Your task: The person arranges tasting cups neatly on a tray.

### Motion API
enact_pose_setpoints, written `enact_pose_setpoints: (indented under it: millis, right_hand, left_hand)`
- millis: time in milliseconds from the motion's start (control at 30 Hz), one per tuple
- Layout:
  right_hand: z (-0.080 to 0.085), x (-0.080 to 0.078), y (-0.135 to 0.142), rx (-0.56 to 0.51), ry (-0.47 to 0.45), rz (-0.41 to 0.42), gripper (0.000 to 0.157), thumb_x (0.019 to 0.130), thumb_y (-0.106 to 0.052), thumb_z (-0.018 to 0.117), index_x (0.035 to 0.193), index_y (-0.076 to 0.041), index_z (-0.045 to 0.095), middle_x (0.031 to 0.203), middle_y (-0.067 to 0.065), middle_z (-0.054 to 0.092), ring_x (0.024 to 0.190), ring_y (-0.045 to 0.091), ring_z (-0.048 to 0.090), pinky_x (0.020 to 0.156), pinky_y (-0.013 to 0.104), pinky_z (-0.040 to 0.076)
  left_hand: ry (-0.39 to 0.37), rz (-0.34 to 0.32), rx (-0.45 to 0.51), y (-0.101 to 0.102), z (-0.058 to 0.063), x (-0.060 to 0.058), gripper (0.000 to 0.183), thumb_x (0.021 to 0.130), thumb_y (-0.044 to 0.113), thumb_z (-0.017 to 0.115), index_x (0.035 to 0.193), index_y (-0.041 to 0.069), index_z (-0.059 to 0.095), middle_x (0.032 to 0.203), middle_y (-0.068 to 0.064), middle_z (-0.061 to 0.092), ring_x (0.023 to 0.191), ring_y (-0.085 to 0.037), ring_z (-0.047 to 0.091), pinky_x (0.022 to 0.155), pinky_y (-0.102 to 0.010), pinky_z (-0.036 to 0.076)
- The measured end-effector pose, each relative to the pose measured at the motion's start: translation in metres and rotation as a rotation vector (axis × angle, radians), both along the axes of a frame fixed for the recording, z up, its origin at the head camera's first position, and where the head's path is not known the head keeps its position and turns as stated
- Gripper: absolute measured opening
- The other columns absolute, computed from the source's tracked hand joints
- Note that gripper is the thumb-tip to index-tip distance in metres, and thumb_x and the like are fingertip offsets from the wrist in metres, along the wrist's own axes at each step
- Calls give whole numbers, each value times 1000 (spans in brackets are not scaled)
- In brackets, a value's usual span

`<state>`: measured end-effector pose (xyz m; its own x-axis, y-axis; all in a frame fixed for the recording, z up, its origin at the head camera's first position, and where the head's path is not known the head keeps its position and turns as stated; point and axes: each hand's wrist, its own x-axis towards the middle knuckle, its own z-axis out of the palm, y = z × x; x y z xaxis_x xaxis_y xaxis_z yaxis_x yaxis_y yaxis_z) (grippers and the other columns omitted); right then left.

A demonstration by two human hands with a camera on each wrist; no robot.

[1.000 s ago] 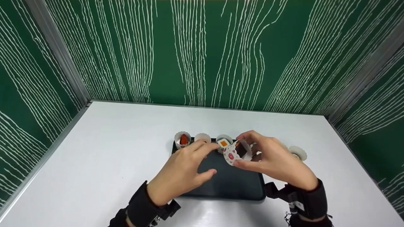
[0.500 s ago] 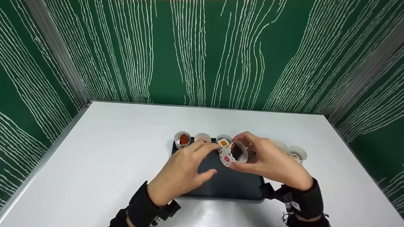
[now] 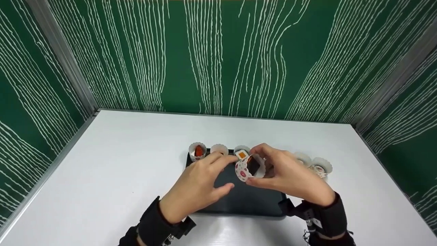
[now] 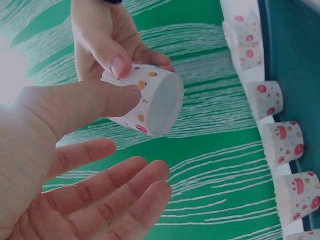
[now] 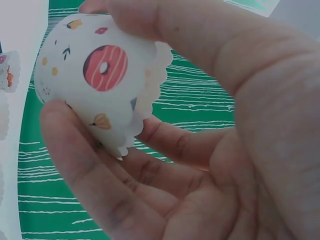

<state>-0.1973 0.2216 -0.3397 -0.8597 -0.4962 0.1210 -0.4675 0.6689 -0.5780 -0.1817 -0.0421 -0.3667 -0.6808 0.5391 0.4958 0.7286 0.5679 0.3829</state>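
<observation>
My right hand (image 3: 290, 174) pinches a white paper baking cup (image 3: 241, 172) by its side, between thumb and fingers. The cup is tilted above the tray, and a dark block with an orange bit (image 3: 253, 166) lies inside it. Printed doughnuts and small motifs cover the cup's wall (image 5: 62, 57) in the right wrist view, where its scalloped rim faces the palm. Just left of it, my left hand (image 3: 198, 184) is held with thumb and fingers spread apart. The left wrist view has its thumb overlapping the cup (image 4: 167, 107); whether they touch I cannot tell.
Beneath the hands lies a dark rectangular tray (image 3: 256, 201) on a white table (image 3: 102, 177). Along its back edge stand a cup with a red piece (image 3: 198, 155), a partly hidden cup (image 3: 219, 149) and one with a white-and-orange piece (image 3: 242, 154). Right are further cups (image 3: 321, 167).
My right hand has shifted a little to the left with the paper cup, bringing it nearer my left hand. The left hand stays where it was.
</observation>
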Motion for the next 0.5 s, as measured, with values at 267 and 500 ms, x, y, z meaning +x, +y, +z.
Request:
enact_pose_setpoints:
  millis: [267,500]
  right_hand:
    - [-3,0,-5,-23,-36,24,55,89,-38,89,131,-16,63,107,-5,72,84,9,68,73,26,59]
    - [-6,0,-12,-14,-36,42,62,86,-45,89,133,-14,64,105,-5,71,82,10,65,71,26,58]
  left_hand:
    - [5,-13,-13,3,-2,1,57,88,22,90,139,12,66,119,-7,72,102,-20,74,90,-39,63]
    - [-6,-24,3,5,-6,1,56,88,18,90,138,11,66,117,-5,71,100,-16,73,87,-32,63]
